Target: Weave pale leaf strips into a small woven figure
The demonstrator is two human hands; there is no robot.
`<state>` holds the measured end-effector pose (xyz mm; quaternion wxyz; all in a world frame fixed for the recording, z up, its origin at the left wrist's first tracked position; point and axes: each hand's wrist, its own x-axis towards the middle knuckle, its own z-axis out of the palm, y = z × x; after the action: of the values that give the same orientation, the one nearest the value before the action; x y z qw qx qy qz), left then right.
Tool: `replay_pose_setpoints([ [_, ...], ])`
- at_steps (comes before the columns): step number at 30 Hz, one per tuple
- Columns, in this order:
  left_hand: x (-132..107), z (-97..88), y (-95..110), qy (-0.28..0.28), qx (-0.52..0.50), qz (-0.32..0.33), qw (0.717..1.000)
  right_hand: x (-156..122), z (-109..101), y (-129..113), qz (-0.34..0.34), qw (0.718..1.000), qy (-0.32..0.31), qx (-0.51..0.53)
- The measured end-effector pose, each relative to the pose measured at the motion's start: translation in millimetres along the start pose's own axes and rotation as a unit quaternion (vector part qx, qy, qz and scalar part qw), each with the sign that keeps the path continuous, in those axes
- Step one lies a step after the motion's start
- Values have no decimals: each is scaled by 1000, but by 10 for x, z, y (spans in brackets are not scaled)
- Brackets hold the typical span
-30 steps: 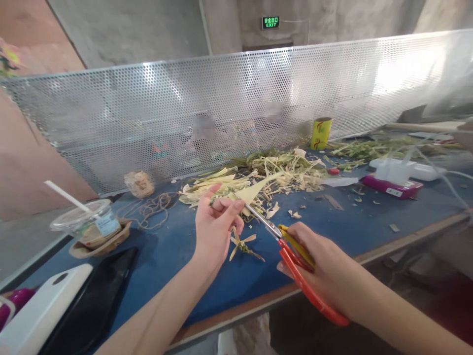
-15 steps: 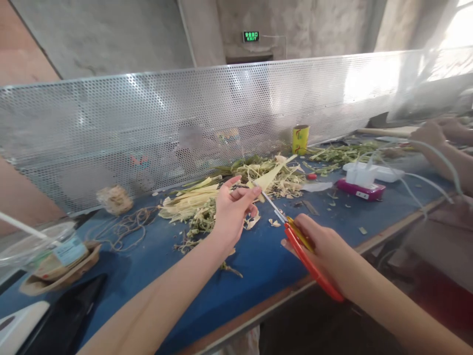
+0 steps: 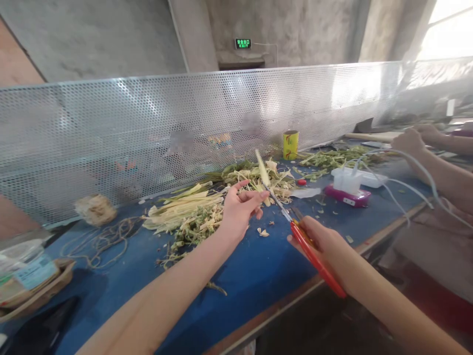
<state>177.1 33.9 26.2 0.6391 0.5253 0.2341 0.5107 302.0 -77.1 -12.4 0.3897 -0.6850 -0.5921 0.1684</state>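
My left hand (image 3: 238, 209) pinches the base of a pale yellow leaf strip (image 3: 263, 171) that points upward over the blue tabletop (image 3: 258, 268). My right hand (image 3: 325, 244) grips red-handled scissors (image 3: 306, 246), whose blades reach up to the strip just beside my left fingertips. Behind both hands lies a heap of cut pale and green leaf strips (image 3: 207, 207).
A perforated metal screen (image 3: 148, 133) runs along the table's back. A yellow can (image 3: 290, 144), a white and magenta device with cables (image 3: 349, 187), twine (image 3: 99, 239) and a lidded cup in a tray (image 3: 25, 276) sit on the table. Another person's hands (image 3: 417, 140) work at the right.
The view has swung right, so the cup and dark items slid to the left edge. The leaf strip in my left hand turned from pointing right to upright. The scissors stay at its base.
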Motion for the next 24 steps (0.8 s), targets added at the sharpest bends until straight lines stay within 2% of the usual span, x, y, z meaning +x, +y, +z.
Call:
replay_pose_setpoints([
  [6, 1, -95, -30, 12, -2, -9, 1000, 68, 79, 133, -6, 1000, -6, -6],
  [11, -18, -153, -61, 3, -1, -24, 1000, 63, 135, 105, 4, 1000, -8, 15],
  [17, -49, -231, -76, -2, 2, -28, 1000, -7, 123, 29, 31, 992, -71, 101],
  [20, -69, -256, -79, -8, 7, -39, 999, -18, 132, 14, 68, 982, -82, 155],
  [24, -95, -258, -84, -4, 10, -47, 999, 35, 163, 13, 158, 953, -87, 243],
])
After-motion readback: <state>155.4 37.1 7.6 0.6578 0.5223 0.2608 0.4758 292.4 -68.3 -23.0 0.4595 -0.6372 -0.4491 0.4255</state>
